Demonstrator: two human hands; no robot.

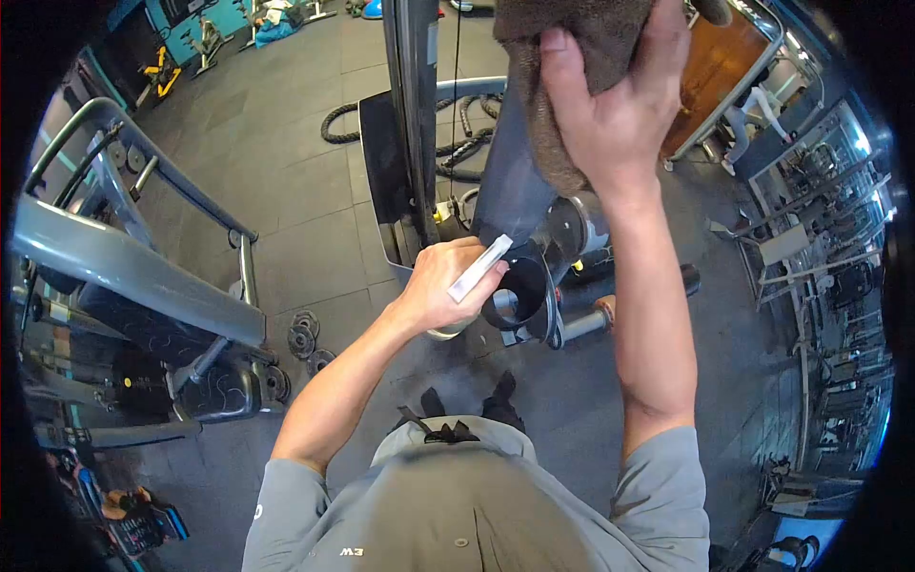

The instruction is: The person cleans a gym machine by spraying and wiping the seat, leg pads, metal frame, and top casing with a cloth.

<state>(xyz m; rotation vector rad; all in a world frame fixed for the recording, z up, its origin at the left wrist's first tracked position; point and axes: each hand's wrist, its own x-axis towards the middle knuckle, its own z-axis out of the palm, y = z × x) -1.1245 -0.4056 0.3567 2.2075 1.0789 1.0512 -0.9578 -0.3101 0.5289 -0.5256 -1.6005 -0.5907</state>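
Observation:
My right hand (620,105) is raised at the top of the view, its thumb and fingers closed round a brown cloth (548,143). The cloth lies against the upper part of a grey machine upright (515,191). Lower and to the left, my left hand (443,286) is wrapped round a spray bottle with a white top (481,269). Part of its pale body shows beneath the hand. Just right of this hand is a round, open black cup-like holder (519,291) on the machine. The fingertips on the far side of the cloth are partly hidden.
A dark vertical post (412,124) with a cable stands left of the upright. Thick black rope (462,143) lies behind it. At left is a grey-framed machine (143,267), with weight plates (303,334) on the floor beside it. More gym equipment (829,257) lines the right.

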